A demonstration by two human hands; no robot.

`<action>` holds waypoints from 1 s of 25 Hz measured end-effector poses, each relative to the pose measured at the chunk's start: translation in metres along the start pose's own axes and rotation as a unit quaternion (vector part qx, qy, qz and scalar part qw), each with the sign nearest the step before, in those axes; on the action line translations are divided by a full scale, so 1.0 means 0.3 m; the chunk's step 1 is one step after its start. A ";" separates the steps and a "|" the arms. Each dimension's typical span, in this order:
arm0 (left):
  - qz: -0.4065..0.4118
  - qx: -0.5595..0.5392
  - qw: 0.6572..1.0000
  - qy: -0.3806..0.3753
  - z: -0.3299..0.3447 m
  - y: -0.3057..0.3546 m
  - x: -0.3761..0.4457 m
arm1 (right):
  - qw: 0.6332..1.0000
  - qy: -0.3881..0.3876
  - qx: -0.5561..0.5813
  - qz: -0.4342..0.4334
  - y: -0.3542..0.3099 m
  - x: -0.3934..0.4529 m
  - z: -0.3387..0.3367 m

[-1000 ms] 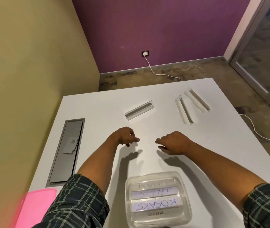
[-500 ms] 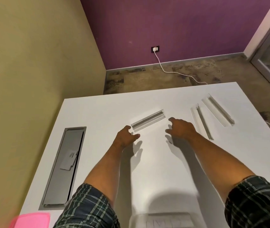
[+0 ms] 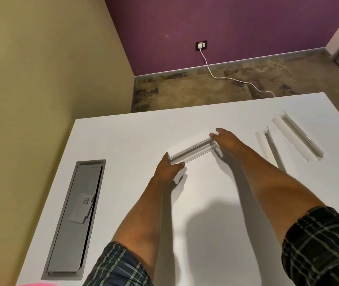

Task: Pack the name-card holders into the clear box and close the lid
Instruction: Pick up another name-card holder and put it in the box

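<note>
A clear name-card holder [image 3: 192, 152] lies slanted on the white table [image 3: 123, 137]. My left hand [image 3: 167, 169] pinches its near left end between thumb and fingers. My right hand [image 3: 225, 139] closes on its far right end. Two more clear holders lie to the right: a second holder [image 3: 267, 148] and a third holder [image 3: 296, 138] beyond it. The clear box is out of view below the frame.
A grey cable hatch [image 3: 75, 215] is set into the table at the left, with a small white card on it. A pink edge [image 3: 38, 284] shows at the bottom left. A white cable [image 3: 236, 79] runs across the floor beyond the table's far edge.
Both hands have reached forward from near the box to the slanted holder and closed on its two ends. My view has tilted up, so the clear box has dropped out of sight.
</note>
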State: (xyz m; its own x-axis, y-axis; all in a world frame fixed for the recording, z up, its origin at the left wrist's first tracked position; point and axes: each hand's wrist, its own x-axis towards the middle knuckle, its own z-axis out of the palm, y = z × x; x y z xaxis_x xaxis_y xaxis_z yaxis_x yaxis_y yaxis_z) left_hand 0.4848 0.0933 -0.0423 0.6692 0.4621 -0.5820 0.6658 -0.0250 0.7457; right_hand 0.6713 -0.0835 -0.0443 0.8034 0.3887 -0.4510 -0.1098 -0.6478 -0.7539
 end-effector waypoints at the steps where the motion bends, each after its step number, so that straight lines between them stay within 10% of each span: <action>1: -0.007 -0.009 1.000 0.004 0.002 0.002 0.005 | 1.000 0.001 0.008 0.005 -0.002 0.014 0.012; 12: -0.025 -0.142 0.987 0.068 -0.003 -0.079 -0.021 | 0.986 0.149 0.078 0.016 0.047 -0.118 0.083; 25: -0.011 -0.248 0.955 0.164 -0.007 -0.150 -0.361 | 0.990 0.131 0.046 0.007 0.100 -0.572 0.169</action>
State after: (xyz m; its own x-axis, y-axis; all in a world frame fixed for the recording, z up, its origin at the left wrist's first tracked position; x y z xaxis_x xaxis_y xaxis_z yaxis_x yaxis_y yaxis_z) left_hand 0.3817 0.0462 -0.0122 0.4634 0.7122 -0.5273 0.3859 0.3735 0.8435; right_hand 0.5005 -0.1365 -0.0139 0.9243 0.1888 -0.3316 -0.1651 -0.5856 -0.7936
